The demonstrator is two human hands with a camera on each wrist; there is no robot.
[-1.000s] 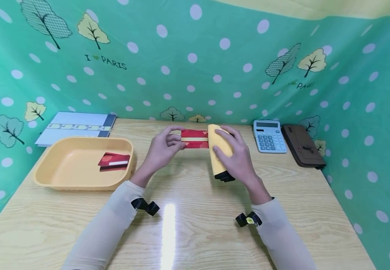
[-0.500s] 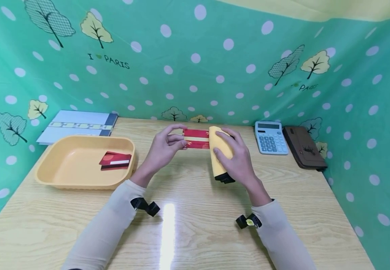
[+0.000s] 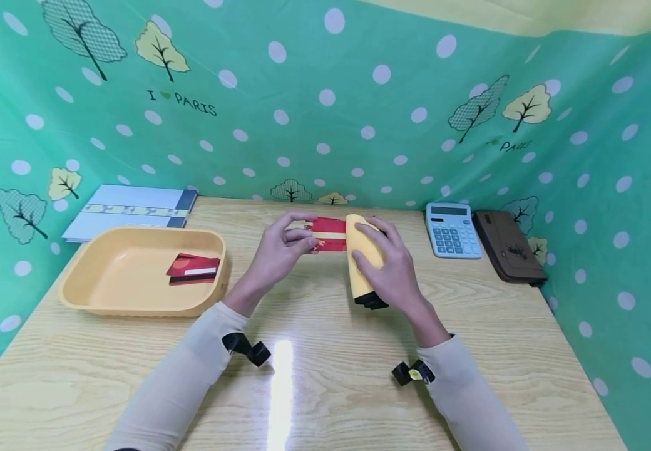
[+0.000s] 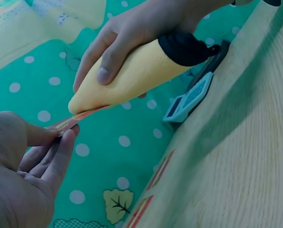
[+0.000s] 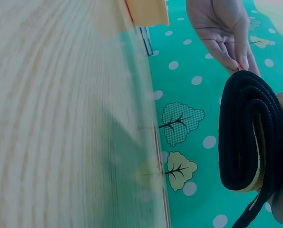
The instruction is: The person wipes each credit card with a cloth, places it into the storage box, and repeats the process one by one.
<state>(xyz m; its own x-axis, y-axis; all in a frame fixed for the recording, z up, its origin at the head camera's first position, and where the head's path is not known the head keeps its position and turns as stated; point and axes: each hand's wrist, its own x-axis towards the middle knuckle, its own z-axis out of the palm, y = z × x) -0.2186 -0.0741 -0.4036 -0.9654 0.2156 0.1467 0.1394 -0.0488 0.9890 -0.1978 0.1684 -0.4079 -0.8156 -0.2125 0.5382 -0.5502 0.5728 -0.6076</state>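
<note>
My left hand (image 3: pixel 280 250) pinches the left end of a flat red strip with a cream band (image 3: pixel 330 235) between thumb and fingers. The strip's right end meets the edge of a thick yellow roll with a black end (image 3: pixel 359 282). My right hand (image 3: pixel 394 266) grips this roll from above and the right side, holding it over the table. In the right wrist view, the black end of the roll (image 5: pixel 236 137) shows several wound layers, with a thin black tail hanging below. From the left wrist, the strip (image 4: pixel 67 124) appears thin and lies along the roll's underside.
A pale orange bin (image 3: pixel 117 304) at left holds red cards (image 3: pixel 193 264). Behind it lies a light blue folder (image 3: pixel 125 216). A blue calculator (image 3: pixel 452 232) and a brown zipped wallet (image 3: pixel 508 247) lie at back right. A green polka-dot curtain (image 3: pixel 303 125) bounds the table.
My left hand has shifted right with the strip, and less of the red strip shows between it and the yellow roll. My right hand and the roll have edged slightly left.
</note>
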